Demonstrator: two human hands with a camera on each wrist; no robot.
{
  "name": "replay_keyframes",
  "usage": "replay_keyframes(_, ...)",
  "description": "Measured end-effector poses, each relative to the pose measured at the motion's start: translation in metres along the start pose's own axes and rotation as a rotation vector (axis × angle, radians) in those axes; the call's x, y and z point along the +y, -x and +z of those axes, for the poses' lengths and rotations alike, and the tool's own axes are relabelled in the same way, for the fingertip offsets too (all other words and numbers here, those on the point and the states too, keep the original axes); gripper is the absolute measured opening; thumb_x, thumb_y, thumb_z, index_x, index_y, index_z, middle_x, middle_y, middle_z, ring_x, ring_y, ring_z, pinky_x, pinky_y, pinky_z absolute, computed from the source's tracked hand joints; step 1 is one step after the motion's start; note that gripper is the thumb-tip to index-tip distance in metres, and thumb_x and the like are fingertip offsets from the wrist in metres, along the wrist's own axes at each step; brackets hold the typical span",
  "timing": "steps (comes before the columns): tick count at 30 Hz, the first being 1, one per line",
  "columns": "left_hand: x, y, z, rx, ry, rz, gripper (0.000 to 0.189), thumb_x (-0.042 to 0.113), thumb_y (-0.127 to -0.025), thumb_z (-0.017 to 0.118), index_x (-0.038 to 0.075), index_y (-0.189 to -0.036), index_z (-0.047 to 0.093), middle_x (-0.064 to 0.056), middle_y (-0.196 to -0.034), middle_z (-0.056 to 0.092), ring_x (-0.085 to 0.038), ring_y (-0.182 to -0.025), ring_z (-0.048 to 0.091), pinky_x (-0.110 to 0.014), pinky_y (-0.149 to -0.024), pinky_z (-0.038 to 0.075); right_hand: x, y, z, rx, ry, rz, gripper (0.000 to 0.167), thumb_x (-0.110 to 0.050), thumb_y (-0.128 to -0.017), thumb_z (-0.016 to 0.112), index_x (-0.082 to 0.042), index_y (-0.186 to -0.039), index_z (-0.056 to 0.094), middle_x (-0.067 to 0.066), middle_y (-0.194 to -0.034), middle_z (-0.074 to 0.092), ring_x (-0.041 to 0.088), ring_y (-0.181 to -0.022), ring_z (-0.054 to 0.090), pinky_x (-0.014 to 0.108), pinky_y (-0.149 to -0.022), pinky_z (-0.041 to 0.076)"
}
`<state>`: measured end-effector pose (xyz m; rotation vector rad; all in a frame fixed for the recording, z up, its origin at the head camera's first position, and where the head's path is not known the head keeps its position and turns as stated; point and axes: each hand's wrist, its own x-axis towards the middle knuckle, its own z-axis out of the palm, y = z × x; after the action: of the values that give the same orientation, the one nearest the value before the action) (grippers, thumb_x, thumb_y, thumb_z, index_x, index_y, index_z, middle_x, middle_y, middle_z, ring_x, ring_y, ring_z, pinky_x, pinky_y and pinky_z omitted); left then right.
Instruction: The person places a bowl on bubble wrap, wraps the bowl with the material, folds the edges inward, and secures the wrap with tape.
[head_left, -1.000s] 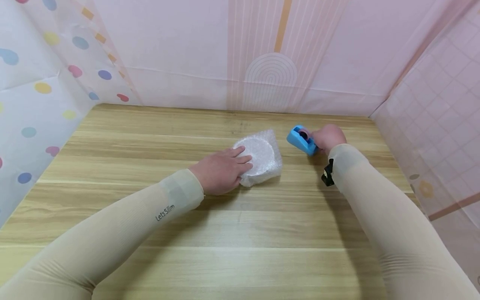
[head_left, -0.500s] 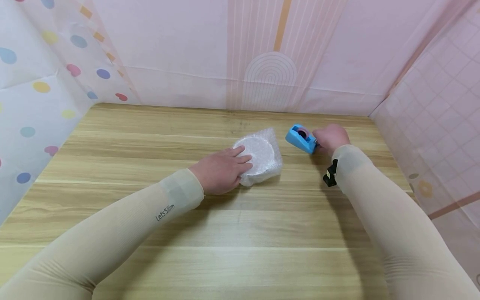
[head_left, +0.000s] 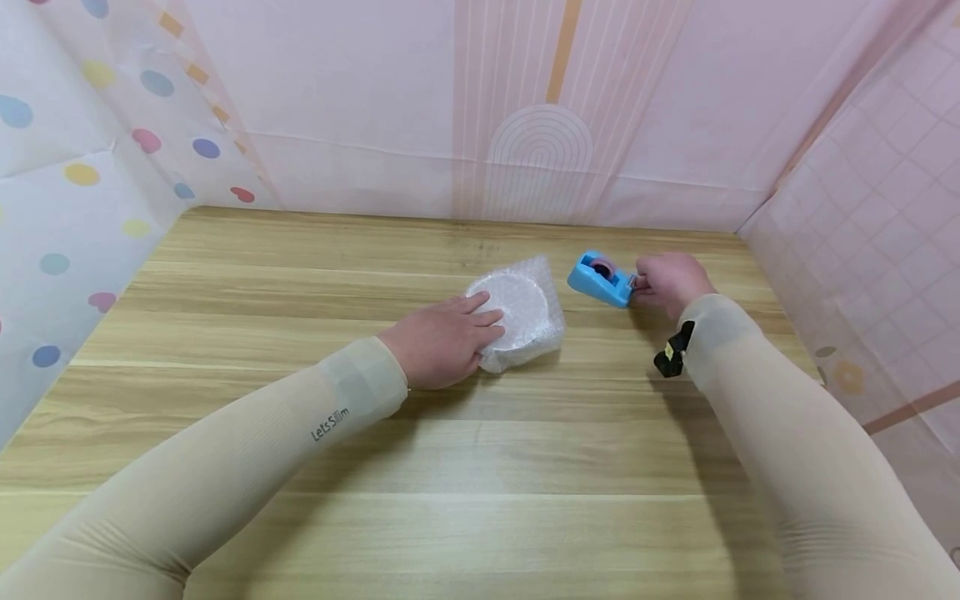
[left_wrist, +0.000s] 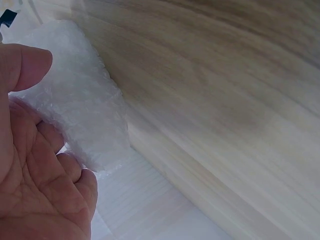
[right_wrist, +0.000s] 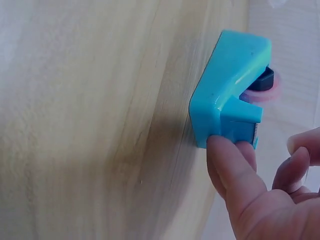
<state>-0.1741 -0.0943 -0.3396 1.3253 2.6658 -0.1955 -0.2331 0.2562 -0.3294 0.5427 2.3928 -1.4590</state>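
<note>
Spread across the left side of a bubble-wrapped package [head_left: 525, 308], my left hand [head_left: 442, 342] rests with its fingers over the top. A round, flat shape shows through the clear wrap. In the left wrist view the thumb [left_wrist: 32, 67] stands apart from the other fingers. To the package's right is a blue tape dispenser [head_left: 600, 282] with a pinkish roll [right_wrist: 272, 90] on a black hub. My right hand [head_left: 671, 282] is at its toothed cutter [right_wrist: 255, 132]: two fingers touch the front end, while thumb and forefinger pinch just off the cutter; the clear tape there is hard to make out.
A wood-grain table [head_left: 480, 467] carries everything. A pink patterned sheet [head_left: 360, 108] hangs behind it, with a dotted sheet [head_left: 67, 217] at left and a checked one [head_left: 885, 225] at right. A black wrist mount [head_left: 672, 354] sticks out from my right sleeve.
My right hand has drawn to the right, away from the dispenser's cutter. The dispenser has shifted slightly left. My left hand and the package have stayed put.
</note>
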Motion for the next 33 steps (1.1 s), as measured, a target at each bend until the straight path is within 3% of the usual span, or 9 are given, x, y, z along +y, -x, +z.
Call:
replay_keyframes(5,0.0001,0.0005,-0.0001,0.009,0.000,0.000,0.050,0.022,-0.107,0.048,0.010,-0.155,0.051,-0.009,-0.167,0.043,-0.039,-0.161,0.026,-0.054,-0.132,0.025,0.0021,-0.0014,-0.0007,0.006,-0.049,0.004,0.037,-0.018,-0.102,0.047,0.005,-0.131,0.053,0.013,-0.121,0.059,0.021,-0.112,0.065,0.039,-0.111,0.056)
replay_keyframes(10,0.0000,0.0005,0.0000,0.003,0.007,-0.002,0.050,0.021,-0.106,0.048,0.010,-0.155,0.051,-0.009,-0.168,0.043,-0.039,-0.161,0.026,-0.054,-0.132,0.025,0.0029,-0.0001,-0.0037,-0.043,0.006,-0.016,0.047,-0.024,-0.103,0.055,0.008,-0.138,0.050,0.013,-0.119,0.060,0.023,-0.113,0.064,0.040,-0.112,0.055)
replay_keyframes(17,-0.0009,0.0002,0.0002,0.001,0.022,-0.005,0.049,0.021,-0.106,0.047,0.010,-0.154,0.051,-0.009,-0.168,0.042,-0.038,-0.162,0.025,-0.055,-0.132,0.025,0.0052,-0.0025,-0.0049,-0.055,0.011,-0.048,0.028,-0.019,-0.101,0.066,0.004,-0.116,0.059,0.010,-0.108,0.067,0.019,-0.102,0.069,0.041,-0.105,0.059)
replay_keyframes(24,0.0000,0.0009,-0.0010,-0.005,0.011,-0.003,0.051,0.021,-0.106,0.047,0.010,-0.155,0.050,-0.009,-0.168,0.042,-0.038,-0.162,0.025,-0.055,-0.132,0.026,0.0075,-0.0074,-0.0029,-0.009,-0.027,-0.026,0.020,-0.012,-0.098,0.066,0.002,-0.112,0.060,0.008,-0.106,0.068,0.015,-0.096,0.067,0.041,-0.104,0.060)
replay_keyframes(33,0.0008,0.0014,-0.0015,0.004,0.015,0.002,0.051,0.022,-0.106,0.048,0.009,-0.155,0.050,-0.010,-0.168,0.043,-0.039,-0.161,0.026,-0.055,-0.132,0.026,0.0084,-0.0046,-0.0042,0.026,-0.048,-0.012,0.014,-0.007,-0.097,0.062,0.000,-0.109,0.058,0.001,-0.086,0.070,0.008,-0.079,0.070,0.025,-0.080,0.066)
